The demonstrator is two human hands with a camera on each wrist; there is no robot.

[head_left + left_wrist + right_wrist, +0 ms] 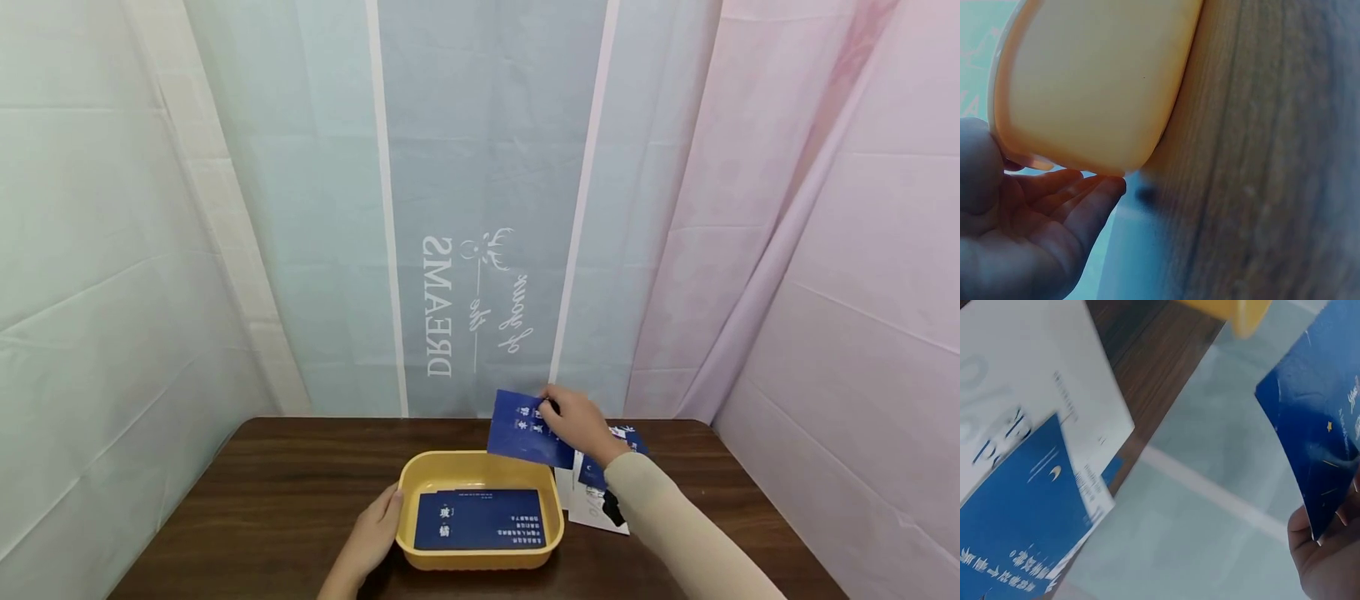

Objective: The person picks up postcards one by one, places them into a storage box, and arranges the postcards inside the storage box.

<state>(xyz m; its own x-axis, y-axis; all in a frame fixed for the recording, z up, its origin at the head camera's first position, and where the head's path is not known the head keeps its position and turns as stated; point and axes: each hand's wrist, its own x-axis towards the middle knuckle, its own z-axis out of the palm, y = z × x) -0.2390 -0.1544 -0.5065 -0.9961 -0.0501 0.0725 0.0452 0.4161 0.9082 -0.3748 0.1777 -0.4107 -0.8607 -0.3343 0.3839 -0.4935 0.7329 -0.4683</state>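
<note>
A yellow plastic basin (480,562) stands near the front of the table. Blue printed cards (480,525) lie flat in it. My left hand (375,533) holds the basin's left side; in the left wrist view its fingers (1094,200) lie against the outer wall and the thumb is at the rim. Beyond the basin's far right corner, my right hand (581,421) pinches a blue card (521,433) by its right edge, raised above the table. The same card (1310,419) tilts at the right of the right wrist view.
Right of the basin, loose white cards (592,512) and blue cards (592,475) overlap on the dark wooden table (262,508), partly hidden by the right forearm. A hanging cloth (480,167) with lettering closes off the back, and pale cloths hang at both sides.
</note>
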